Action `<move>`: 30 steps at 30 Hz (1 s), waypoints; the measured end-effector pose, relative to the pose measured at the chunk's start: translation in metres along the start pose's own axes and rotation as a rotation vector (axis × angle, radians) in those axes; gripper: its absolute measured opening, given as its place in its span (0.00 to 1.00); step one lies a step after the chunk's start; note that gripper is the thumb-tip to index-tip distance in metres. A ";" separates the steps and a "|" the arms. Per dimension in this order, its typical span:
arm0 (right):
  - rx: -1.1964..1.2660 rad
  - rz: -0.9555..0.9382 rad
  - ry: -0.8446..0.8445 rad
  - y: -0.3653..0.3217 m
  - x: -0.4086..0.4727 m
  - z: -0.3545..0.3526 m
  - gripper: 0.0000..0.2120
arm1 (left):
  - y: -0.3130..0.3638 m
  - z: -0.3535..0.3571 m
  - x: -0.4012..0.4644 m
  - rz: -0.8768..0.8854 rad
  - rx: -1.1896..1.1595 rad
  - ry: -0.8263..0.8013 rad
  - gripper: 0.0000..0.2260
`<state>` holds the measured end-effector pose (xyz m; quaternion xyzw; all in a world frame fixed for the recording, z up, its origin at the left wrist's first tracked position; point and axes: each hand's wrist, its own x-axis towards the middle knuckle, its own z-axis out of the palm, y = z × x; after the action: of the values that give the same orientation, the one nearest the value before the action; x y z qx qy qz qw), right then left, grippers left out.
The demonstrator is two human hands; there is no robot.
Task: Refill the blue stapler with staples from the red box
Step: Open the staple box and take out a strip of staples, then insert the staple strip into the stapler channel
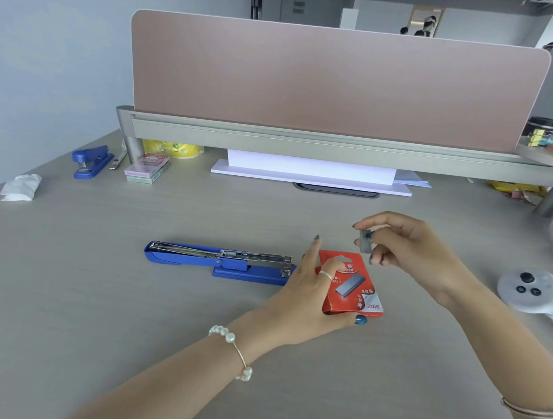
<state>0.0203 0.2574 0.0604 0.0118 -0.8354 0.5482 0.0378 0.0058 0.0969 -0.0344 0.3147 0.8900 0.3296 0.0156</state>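
Note:
The blue stapler (pixel 221 263) lies opened flat on the desk, its metal staple channel facing up. Just right of it, my left hand (pixel 308 297) holds the red box (pixel 350 286) of staples, thumb on its near edge. My right hand (pixel 407 249) is raised above and right of the box, pinching a short grey strip of staples (pixel 365 241) between thumb and fingers.
A second blue stapler (pixel 90 161) and stacked note pads (pixel 147 167) sit at the back left beside a crumpled tissue (pixel 20 187). A white controller (pixel 536 294) lies at the right. A pink divider panel (pixel 335 78) on a grey rail closes the back.

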 end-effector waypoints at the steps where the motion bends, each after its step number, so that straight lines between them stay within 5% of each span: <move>1: 0.056 0.023 -0.011 0.000 0.000 0.002 0.11 | 0.000 0.000 0.000 -0.010 0.029 -0.005 0.32; 8: 0.189 0.063 0.005 0.007 0.001 0.012 0.02 | 0.005 -0.009 -0.008 0.010 -0.025 -0.002 0.34; 15: 0.133 0.010 -0.014 0.008 0.013 0.021 0.02 | -0.012 -0.076 -0.041 0.087 -0.085 0.154 0.21; 22: 0.165 -0.164 -0.137 0.006 0.025 0.078 0.08 | -0.061 -0.098 -0.057 -0.062 0.148 0.311 0.20; 30: -0.043 -0.253 0.011 0.023 0.023 0.095 0.07 | -0.096 -0.103 -0.063 -0.167 0.179 0.424 0.16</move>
<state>-0.0091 0.1796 0.0037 0.1132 -0.8387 0.5208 0.1115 -0.0205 -0.0546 -0.0221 0.1642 0.9218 0.3059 -0.1723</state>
